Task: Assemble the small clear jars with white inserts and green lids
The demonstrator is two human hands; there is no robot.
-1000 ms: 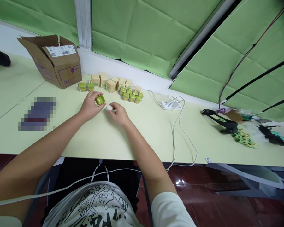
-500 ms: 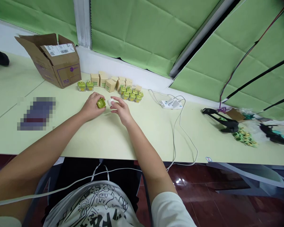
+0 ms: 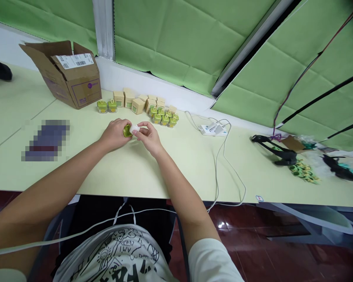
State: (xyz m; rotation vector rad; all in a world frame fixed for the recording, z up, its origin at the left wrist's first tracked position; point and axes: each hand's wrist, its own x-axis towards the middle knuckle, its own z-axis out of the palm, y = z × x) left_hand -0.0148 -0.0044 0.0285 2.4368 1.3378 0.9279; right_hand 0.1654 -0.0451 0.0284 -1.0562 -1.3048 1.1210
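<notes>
My left hand (image 3: 115,134) is closed around a small green cup-shaped piece (image 3: 126,131), its hollow side turned toward my right hand. Between the fingertips of my right hand (image 3: 148,137) is a small white rounded piece (image 3: 134,129), held right at the mouth of the green piece. Whether the two touch or one is partly inside the other, I cannot tell. Behind my hands stand two green-topped clear containers (image 3: 112,105) with small loops. Farther right is a cluster of several more green-topped containers (image 3: 164,119).
Several small tan boxes (image 3: 138,105) stand along the wall beside an opened cardboard carton (image 3: 81,86). To the right lie a white power strip (image 3: 213,129) with cables, a black strap-like object (image 3: 278,150) and a pile of green pieces (image 3: 304,171). A blurred-out patch (image 3: 48,139) covers something at left.
My right hand has brought the white piece leftward, up to the green piece's opening. My left hand has moved slightly down and tilted the green piece toward it.
</notes>
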